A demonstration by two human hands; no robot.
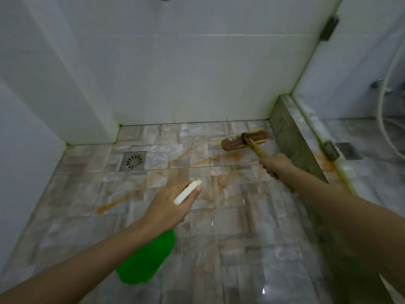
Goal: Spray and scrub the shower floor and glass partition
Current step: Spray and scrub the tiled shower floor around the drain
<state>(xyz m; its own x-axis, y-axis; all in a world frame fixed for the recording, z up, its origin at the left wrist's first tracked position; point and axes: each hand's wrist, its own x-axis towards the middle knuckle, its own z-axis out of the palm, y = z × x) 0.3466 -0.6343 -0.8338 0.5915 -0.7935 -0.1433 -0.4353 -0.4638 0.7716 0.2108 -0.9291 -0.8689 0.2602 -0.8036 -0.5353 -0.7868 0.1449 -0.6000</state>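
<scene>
The left hand (168, 205) reaches out over the middle of the shower floor (219, 249) and grips a green spray bottle (146, 257) by its neck. The fingers curl round the neck, and the pale nozzle head (187, 191) sticks out above the knuckles, pointing away from the person. One fingertip lies just beside the front end of the nozzle. The trigger is hidden under the hand, so I cannot tell whether it is pressed. The bottle's green body hangs below the wrist, clear of the floor.

The right hand (276, 165) is closed tight round the wooden handle (254, 145) of a scrub brush (244, 139). The brush head rests flat on the floor tiles in the far right corner, near the back wall (175, 73) and just beside the marble curb (291, 132).

Orange-brown stains (219, 160) streak the tiles between the brush and the square metal floor drain (133, 160), which sits towards the far left. Another streak lies to the left of the left hand.

The glass partition (341, 69) stands on the curb along the right side, with one dark hinge (328, 27) high up and another low on the curb. A shower hose (385, 95) shows through the glass.
</scene>
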